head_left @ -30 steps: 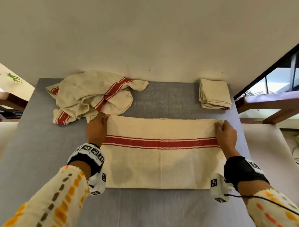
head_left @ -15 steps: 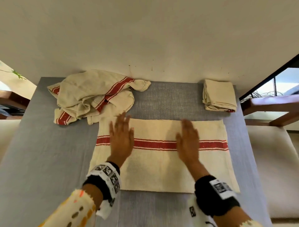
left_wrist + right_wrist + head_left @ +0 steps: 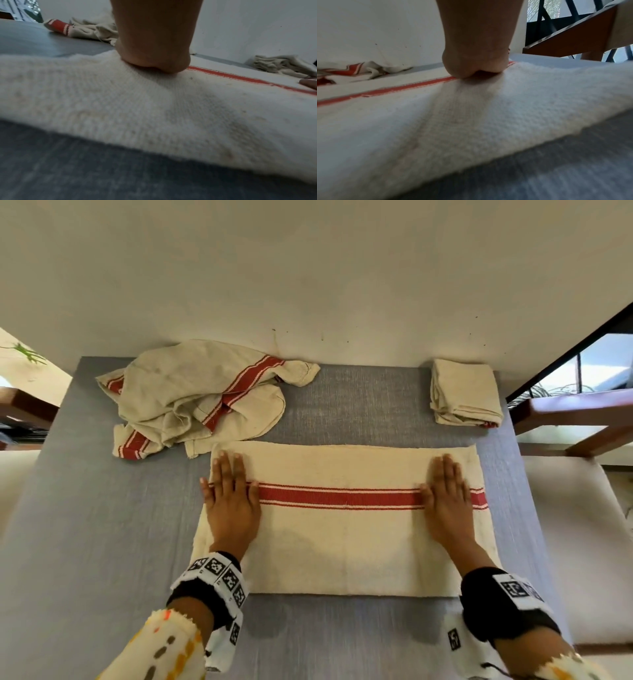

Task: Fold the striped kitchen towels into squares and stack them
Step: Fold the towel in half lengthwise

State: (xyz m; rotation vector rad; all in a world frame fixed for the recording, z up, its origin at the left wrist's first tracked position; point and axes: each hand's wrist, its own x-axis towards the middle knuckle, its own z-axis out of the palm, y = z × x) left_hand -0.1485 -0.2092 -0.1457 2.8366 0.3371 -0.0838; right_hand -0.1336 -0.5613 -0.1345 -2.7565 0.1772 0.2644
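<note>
A cream towel with a red stripe (image 3: 342,529) lies folded into a long rectangle on the grey table (image 3: 85,508). My left hand (image 3: 230,498) presses flat on its left end, fingers straight. Over at the right end my right hand (image 3: 445,501) lies flat the same way. In the wrist views only the heel of each palm shows, pressing on the towel (image 3: 120,101) (image 3: 471,108). A crumpled heap of striped towels (image 3: 191,395) sits at the back left. One folded square towel (image 3: 464,395) rests at the back right.
A white wall (image 3: 308,268) runs along the table's far edge. Wooden chair arms (image 3: 575,412) stand to the right and another (image 3: 24,405) to the left. Bare grey tabletop lies in front of the towel.
My hands let go of the towel's far corners, came to its middle with flat palms, then slid outward to its left and right ends.
</note>
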